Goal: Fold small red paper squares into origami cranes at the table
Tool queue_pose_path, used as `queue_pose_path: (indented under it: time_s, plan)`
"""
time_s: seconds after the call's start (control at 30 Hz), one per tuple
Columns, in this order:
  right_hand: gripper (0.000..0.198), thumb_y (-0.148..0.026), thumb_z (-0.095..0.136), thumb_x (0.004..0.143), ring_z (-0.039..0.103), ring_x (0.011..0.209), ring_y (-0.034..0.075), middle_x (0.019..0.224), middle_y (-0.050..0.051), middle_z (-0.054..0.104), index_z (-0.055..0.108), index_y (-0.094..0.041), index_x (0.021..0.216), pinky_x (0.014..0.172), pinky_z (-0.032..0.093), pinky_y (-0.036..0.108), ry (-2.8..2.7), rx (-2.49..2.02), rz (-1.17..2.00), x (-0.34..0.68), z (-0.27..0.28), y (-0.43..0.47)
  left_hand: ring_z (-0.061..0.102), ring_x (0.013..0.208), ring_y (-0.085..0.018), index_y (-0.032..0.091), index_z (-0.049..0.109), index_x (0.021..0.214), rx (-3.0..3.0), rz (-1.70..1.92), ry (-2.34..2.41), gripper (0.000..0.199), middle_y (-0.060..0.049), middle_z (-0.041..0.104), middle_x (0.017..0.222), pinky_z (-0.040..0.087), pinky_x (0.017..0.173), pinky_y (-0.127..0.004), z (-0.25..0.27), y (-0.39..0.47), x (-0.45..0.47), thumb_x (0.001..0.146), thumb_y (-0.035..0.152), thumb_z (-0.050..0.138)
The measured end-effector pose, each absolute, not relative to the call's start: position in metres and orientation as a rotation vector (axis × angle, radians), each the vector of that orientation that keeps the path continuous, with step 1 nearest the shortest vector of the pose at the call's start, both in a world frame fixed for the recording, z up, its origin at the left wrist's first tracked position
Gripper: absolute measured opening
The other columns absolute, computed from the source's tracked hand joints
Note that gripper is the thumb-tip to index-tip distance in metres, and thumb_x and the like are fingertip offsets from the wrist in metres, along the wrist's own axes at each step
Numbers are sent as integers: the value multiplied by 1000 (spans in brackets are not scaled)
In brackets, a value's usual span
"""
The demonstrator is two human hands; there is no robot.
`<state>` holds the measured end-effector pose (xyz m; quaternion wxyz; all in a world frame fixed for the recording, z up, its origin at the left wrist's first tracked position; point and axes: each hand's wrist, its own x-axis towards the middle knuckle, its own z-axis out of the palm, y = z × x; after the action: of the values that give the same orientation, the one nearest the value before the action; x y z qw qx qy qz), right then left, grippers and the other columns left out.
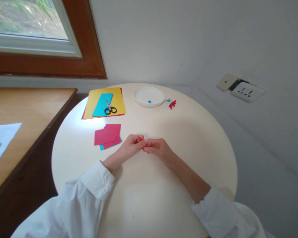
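Between my two hands, near the middle of the round table, is a small folded piece of red paper (146,151). My left hand (133,142) pinches it from the left, thumb on top. From the right, my right hand (159,147) grips its other side with thumb and fingertips. The fingers cover most of the paper, so its folded shape is hard to make out. Left of my hands lie several cut sheets of red paper (106,135), with a blue sheet (101,147) showing underneath.
On the white round table (144,198), scissors (110,108) rest on blue paper (99,105) over yellow paper (91,99). A white dish (139,99) holds a small blue piece (149,101). Beside it lie red folded paper shapes (172,104) and a blue one (168,100). A wooden desk (39,102) stands left.
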<state>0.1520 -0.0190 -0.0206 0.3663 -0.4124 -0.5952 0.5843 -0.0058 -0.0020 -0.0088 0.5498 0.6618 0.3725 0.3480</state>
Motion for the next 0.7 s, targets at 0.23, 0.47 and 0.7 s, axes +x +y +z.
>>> queue_pose_path:
  time_s: [0.23, 0.47, 0.7]
  plan:
    - [22, -36, 62, 71, 37, 57, 10, 57, -4, 45, 57, -16, 62, 55, 27, 26, -1519, -1055, 1489, 152, -20, -19, 30, 47, -7, 16, 49, 52, 1585, 849, 922, 41, 4, 39, 49, 23, 43, -22, -5, -4, -4, 77, 48, 55]
    - [27, -39, 64, 68, 38, 59, 11, 57, -3, 44, 54, -17, 57, 56, 29, 26, -1475, -1055, 1453, 151, -18, -19, 29, 47, -7, 16, 50, 52, 1544, 872, 886, 42, 4, 38, 49, 22, 42, -21, -10, -2, -6, 77, 49, 55]
    - [25, -39, 65, 65, 41, 58, 11, 55, -3, 49, 55, -18, 55, 57, 32, 26, -1404, -1086, 1407, 150, -11, -19, 28, 47, -8, 16, 56, 56, 1477, 856, 849, 39, 3, 37, 49, 19, 42, -22, -6, -4, -6, 79, 47, 56]
